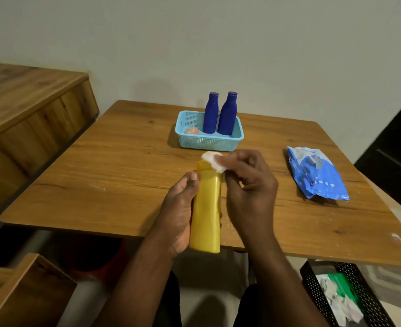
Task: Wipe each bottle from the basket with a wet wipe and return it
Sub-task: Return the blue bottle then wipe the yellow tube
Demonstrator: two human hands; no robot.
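A wooden worktop (124,161) stands against a plain pale wall, with wooden furniture on the left. Nearest, at lower right below the worktop edge, a black mesh bin (369,300) holds crumpled wipes. Over the near edge of the worktop, the left hand (180,213) grips a yellow bottle (206,213) round its body, cap end pointing away. The right hand (249,182) pinches a white wipe (214,160) against the bottle's cap end. To the right lies a blue wipe pack (317,173). Farther back, a light blue basket (208,142) holds two upright blue bottles (218,114), touching side by side, and a small orange item (191,131).
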